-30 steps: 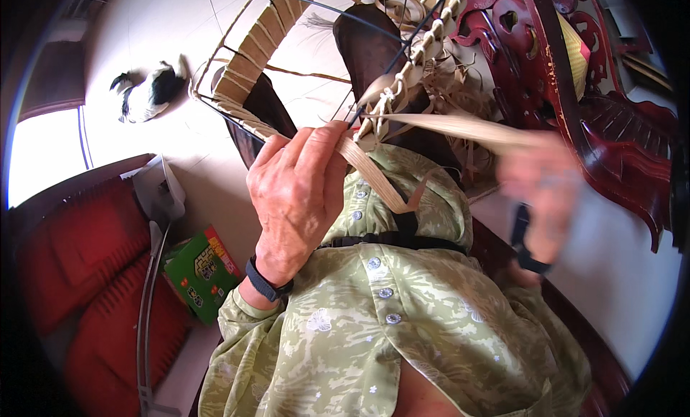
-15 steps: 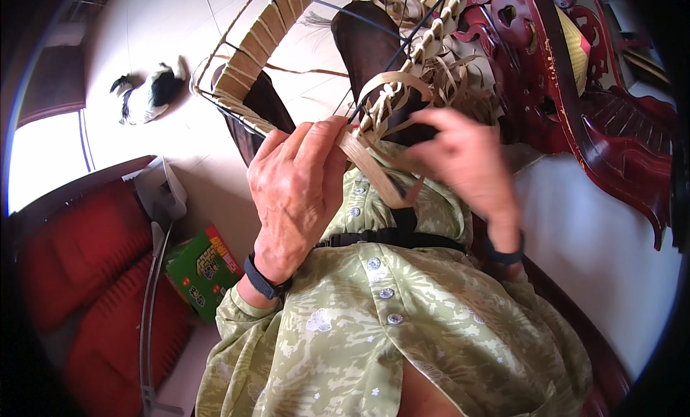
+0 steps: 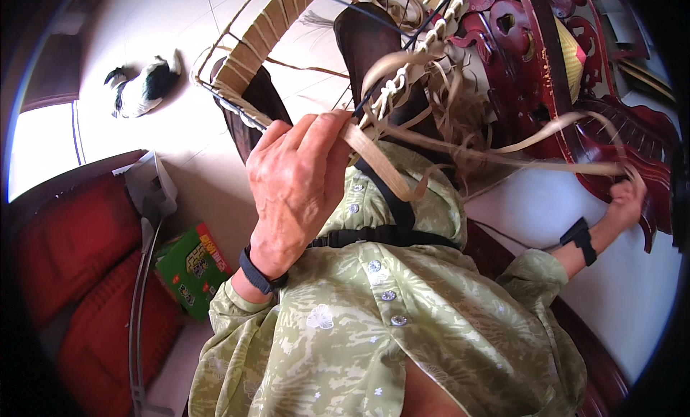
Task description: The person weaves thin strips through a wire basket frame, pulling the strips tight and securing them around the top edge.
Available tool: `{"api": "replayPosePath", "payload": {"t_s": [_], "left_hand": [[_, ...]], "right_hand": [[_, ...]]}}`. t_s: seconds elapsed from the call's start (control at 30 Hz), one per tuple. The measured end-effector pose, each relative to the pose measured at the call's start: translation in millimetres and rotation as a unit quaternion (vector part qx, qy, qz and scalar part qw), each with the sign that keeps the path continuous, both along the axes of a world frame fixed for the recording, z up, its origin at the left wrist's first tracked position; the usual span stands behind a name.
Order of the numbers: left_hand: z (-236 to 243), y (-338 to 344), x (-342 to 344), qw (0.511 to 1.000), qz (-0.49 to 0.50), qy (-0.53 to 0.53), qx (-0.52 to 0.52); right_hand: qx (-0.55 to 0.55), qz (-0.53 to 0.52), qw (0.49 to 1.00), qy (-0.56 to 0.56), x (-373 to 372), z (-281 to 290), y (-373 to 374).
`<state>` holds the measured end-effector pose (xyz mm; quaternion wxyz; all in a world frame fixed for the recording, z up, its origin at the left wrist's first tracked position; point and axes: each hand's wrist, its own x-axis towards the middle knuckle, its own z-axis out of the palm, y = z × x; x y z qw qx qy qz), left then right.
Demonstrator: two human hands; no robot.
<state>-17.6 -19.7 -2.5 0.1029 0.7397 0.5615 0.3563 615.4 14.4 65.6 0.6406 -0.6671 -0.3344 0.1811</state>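
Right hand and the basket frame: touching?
Apart. The head view shows the right hand well out to the right of the basket frame, with a plain gap between them; a tan strip runs from the hand back toward the frame.

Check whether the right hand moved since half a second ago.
Yes: the right hand swung rightward, from left of the carved furniture to in front of its lower edge.

We see a black-and-white animal point(image 3: 146, 88) lying on the pale tiled floor point(image 3: 188, 122), red cushions point(image 3: 79, 248) at the left, a green box point(image 3: 188, 275) near them, and carved dark-red furniture point(image 3: 559, 93) at the right.
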Motion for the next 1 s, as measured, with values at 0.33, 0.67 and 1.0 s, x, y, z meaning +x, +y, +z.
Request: {"api": "replayPosePath", "payload": {"t_s": [0.33, 0.67, 1.0], "left_hand": [[-0.5, 1.1, 2.5, 1.000, 0.000, 0.006, -0.011], [4.2, -6.5, 5.3, 0.999, -0.003, 0.006, -0.032], [0.2, -9.8, 1.5, 0.999, -0.006, 0.017, -0.037]], "right_hand": [[-0.259, 0.530, 0.725, -0.357, -425.0, -89.3, 1.9], [0.197, 0.259, 0.907, 0.267, -90.0, 31.3, 42.9], [-0.178, 0.388, 0.896, -0.125, -342.2, -36.6, 20.9]]}}
